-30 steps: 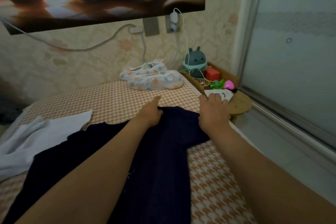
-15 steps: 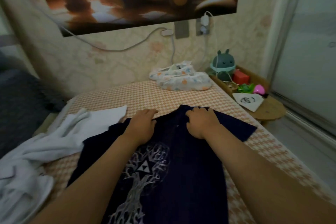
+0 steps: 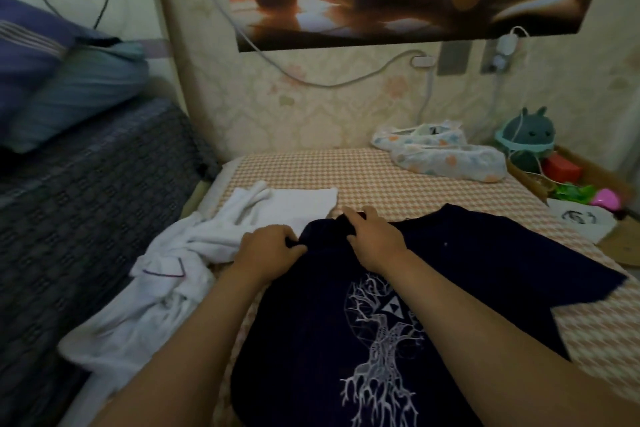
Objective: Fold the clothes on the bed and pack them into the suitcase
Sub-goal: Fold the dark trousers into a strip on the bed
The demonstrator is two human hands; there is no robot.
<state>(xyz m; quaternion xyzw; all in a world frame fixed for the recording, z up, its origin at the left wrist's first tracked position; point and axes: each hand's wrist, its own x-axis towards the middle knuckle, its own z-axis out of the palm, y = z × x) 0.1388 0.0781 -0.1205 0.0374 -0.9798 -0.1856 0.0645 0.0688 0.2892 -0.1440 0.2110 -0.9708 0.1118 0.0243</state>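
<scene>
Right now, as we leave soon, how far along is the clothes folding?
Done: nothing looks folded yet, and no suitcase is in view. In hand: the left hand and right hand grip the top edge of the dark navy T-shirt with a white tree print, spread on the orange-checked bed. Left: the crumpled white garment beside it, then packing.

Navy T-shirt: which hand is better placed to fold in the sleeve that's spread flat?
Right, probably. The right hand grips the navy T-shirt at the neck on the side where the flat sleeve lies. The left hand pinches the opposite edge beside the white garment and would cross over.
</scene>
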